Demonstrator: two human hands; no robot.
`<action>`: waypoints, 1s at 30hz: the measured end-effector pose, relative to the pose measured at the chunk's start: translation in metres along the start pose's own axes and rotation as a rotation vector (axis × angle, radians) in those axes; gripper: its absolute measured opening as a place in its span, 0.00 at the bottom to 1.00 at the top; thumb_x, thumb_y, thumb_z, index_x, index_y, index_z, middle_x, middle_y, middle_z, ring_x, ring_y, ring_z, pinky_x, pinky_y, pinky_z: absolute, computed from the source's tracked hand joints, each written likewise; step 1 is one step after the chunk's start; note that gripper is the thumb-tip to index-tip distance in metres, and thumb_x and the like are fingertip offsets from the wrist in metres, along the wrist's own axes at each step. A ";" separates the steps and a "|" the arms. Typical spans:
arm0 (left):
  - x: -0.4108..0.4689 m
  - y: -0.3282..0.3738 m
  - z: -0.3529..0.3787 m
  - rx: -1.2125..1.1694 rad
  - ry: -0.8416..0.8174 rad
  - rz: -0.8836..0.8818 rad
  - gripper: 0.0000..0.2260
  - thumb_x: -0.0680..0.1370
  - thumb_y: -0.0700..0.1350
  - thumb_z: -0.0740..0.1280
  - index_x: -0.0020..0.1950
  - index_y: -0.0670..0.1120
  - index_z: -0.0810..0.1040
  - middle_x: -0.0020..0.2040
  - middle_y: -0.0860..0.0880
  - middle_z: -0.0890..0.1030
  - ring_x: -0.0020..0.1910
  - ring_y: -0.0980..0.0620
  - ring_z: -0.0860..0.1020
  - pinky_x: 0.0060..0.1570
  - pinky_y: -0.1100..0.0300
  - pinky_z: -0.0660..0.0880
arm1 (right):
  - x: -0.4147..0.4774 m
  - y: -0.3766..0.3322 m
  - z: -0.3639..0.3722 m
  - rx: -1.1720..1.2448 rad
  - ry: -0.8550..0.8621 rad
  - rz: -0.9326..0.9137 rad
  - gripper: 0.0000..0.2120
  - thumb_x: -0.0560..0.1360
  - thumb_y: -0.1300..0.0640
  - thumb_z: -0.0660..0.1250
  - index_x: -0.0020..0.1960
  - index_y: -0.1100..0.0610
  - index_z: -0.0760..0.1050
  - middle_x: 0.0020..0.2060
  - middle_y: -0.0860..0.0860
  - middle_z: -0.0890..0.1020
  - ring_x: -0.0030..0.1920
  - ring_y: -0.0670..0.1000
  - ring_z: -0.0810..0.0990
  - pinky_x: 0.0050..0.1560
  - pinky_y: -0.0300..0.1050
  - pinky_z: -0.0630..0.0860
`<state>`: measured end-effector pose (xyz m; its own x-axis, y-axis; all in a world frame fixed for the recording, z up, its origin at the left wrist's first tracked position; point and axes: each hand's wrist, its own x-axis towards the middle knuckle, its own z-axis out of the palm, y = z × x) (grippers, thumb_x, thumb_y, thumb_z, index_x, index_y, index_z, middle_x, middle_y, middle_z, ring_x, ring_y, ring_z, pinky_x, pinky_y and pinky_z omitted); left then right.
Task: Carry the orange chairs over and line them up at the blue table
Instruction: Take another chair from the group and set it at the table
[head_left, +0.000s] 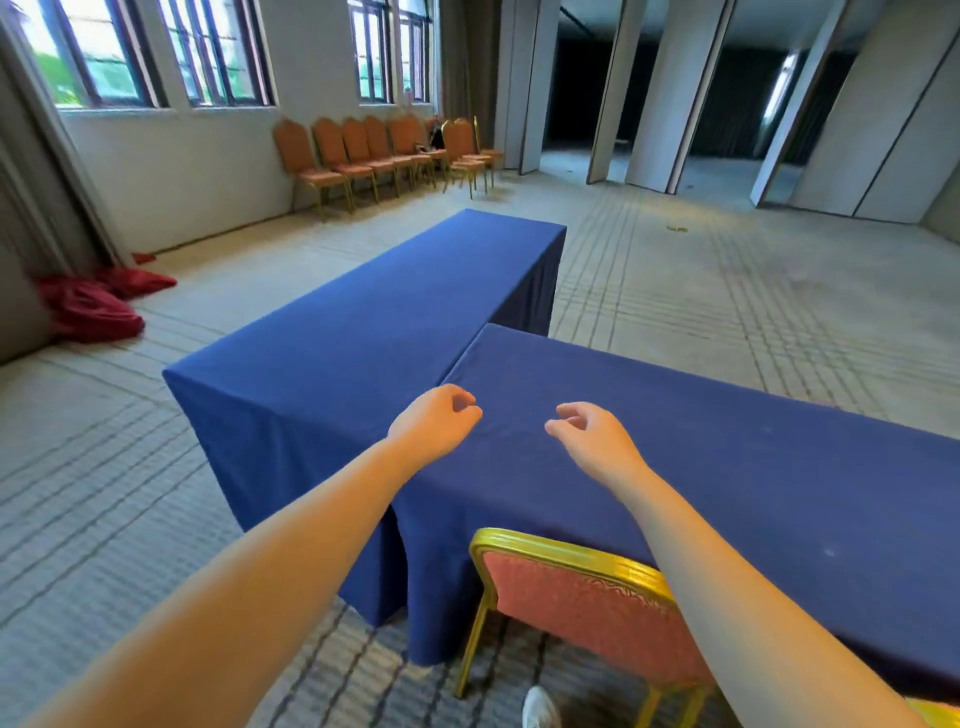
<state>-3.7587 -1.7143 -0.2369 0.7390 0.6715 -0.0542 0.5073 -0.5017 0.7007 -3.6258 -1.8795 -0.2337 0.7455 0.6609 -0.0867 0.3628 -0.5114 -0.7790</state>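
Empty hands over the blue bench (727, 467), 1 orange chair (587, 603) at its edge.
The left hand (434, 423) and right hand (597, 441) hover side by side above the bench, fingers (563, 421) loosely curled and holding nothing. Below the right fingers, nearer the person, the chair stands at the bench's near edge. Far beyond the fingers, a row of orange chairs (384, 150) lines the wall. A second blue bench (363, 322) stretches ahead of the left fingers.
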 end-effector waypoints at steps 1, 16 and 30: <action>0.000 0.000 -0.011 -0.023 0.045 -0.003 0.11 0.78 0.52 0.61 0.60 0.55 0.75 0.53 0.58 0.76 0.50 0.55 0.78 0.54 0.55 0.75 | 0.003 -0.012 0.001 0.010 0.001 -0.023 0.21 0.80 0.49 0.63 0.71 0.52 0.70 0.62 0.49 0.75 0.59 0.50 0.75 0.54 0.44 0.72; 0.066 -0.040 -0.211 -0.215 0.544 0.011 0.14 0.79 0.48 0.64 0.65 0.53 0.74 0.55 0.55 0.78 0.40 0.63 0.75 0.34 0.69 0.69 | 0.134 -0.224 0.060 0.126 0.000 -0.416 0.23 0.79 0.49 0.63 0.73 0.51 0.68 0.65 0.49 0.73 0.55 0.47 0.74 0.40 0.39 0.70; 0.185 -0.119 -0.365 -0.271 0.693 0.001 0.15 0.79 0.47 0.66 0.65 0.50 0.73 0.57 0.52 0.79 0.55 0.54 0.78 0.58 0.53 0.76 | 0.294 -0.373 0.167 0.181 -0.080 -0.568 0.25 0.78 0.50 0.65 0.73 0.52 0.66 0.69 0.52 0.72 0.65 0.51 0.72 0.54 0.47 0.72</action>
<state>-3.8443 -1.3315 -0.0702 0.2450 0.9061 0.3449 0.3135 -0.4107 0.8562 -3.6354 -1.4034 -0.0722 0.4157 0.8462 0.3333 0.5857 0.0313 -0.8099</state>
